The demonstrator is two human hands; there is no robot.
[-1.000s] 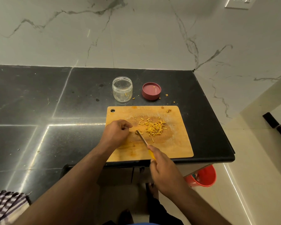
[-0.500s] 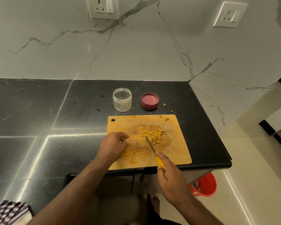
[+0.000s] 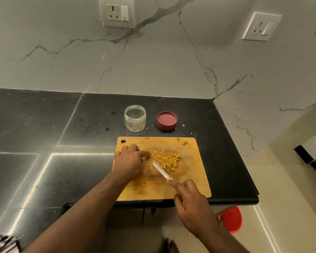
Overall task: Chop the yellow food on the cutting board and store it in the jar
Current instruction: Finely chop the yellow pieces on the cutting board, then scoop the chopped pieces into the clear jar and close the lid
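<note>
A pile of chopped yellow food (image 3: 169, 160) lies in the middle of the wooden cutting board (image 3: 193, 181). My right hand (image 3: 191, 203) grips a knife (image 3: 161, 170), its blade lying against the near left side of the pile. My left hand (image 3: 130, 161) rests on the board left of the pile, one finger stretched out so its tip touches the pile's left edge. Behind the board stands an open clear jar (image 3: 135, 118) with a few yellow bits at its bottom. Its red lid (image 3: 166, 120) lies upside down to the right.
The black countertop (image 3: 44, 143) ends just past the board's right and near edges. A few yellow crumbs (image 3: 183, 125) are scattered near the lid. A red bucket (image 3: 231, 219) stands on the floor below the counter's corner. A marble wall with two sockets rises behind.
The knife blade has slid from the board's left middle up to the pile's near left edge. My left hand's finger has stretched out to the pile. The camera has tilted upward.
</note>
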